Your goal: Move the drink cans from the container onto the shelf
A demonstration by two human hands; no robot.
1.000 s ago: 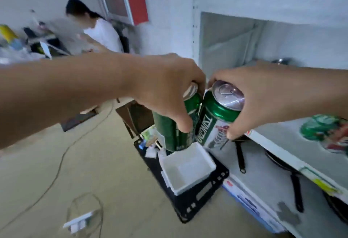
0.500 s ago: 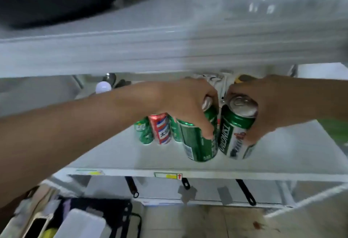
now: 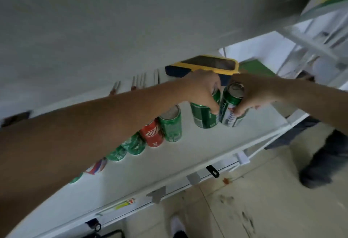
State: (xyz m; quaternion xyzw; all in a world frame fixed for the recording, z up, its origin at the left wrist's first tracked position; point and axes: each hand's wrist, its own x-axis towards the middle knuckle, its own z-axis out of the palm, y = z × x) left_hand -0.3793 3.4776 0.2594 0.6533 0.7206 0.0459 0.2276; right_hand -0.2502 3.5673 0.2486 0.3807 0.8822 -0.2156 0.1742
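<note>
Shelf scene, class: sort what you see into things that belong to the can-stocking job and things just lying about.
Job:
left hand with green can
right hand with second green can
row of cans
shelf

Lying about:
yellow-edged device
forks
black hook

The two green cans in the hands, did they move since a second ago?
Yes. The two green cans were out in front of the shelf, over the floor. Now the left hand and right hand hold them on or just over the shelf board.
</note>
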